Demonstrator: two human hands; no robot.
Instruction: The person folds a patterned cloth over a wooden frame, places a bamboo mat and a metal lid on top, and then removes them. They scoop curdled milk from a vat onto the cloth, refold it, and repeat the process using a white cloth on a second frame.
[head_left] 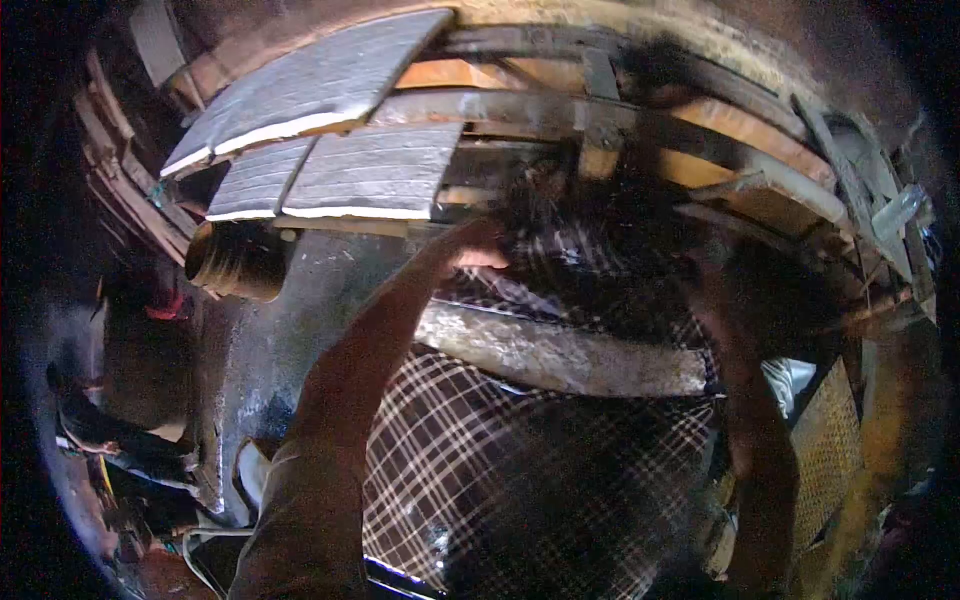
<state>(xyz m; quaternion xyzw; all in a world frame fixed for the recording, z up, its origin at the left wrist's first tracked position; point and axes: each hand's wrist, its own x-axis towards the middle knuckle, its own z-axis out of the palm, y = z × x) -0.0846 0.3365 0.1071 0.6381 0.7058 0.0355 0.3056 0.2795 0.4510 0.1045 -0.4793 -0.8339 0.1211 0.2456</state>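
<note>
Both arms reach forward over a brown-and-white plaid cloth (440,425) that spreads below and between them. My left hand (482,247) is at the upper middle, beside a dark, motion-blurred mass of plaid material (570,250); whether its fingers hold this material is unclear. Just below lies a long, pale, worn board or bar (560,352), running across the cloth. My right hand (705,255) is in deep shadow at the right of the dark material, and its fingers cannot be made out.
Grey ribbed panels (310,85) rest on wooden beams (480,105) at the upper left. Below them is a brown cylindrical container (235,262). Another person (125,440) is at the far left. A woven panel (828,450) stands at the right.
</note>
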